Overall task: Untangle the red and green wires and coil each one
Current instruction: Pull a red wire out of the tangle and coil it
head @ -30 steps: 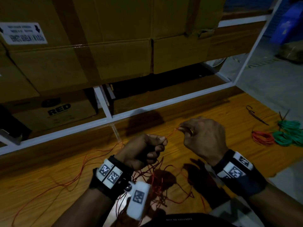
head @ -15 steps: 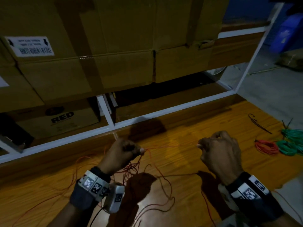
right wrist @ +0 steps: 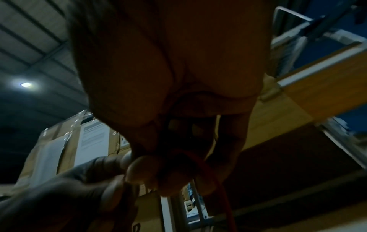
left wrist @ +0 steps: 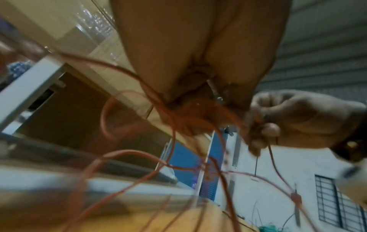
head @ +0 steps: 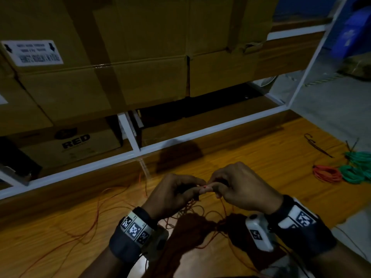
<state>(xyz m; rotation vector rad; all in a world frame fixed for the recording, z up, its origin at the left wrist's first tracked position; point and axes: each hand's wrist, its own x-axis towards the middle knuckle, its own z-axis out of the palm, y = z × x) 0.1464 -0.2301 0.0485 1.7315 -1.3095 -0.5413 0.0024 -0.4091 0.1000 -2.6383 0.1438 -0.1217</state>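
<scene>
Red wire sprawls in loose loops over the wooden floor, with a bunch lifted between both hands, probably so strands hang free and crossings show. Left hand has fingers curled round several strands, acting as the anchor; right hand pinches 1 strand at the fingertips, touching the left hand, likely feeding a short length across to build a coil. Right wrist view confirms red wire clamped under the thumb. Finished coils sit well apart at right: red coil just beside green coils, parked clear of the tangle. No loose green wire visible near the hands.
</scene>
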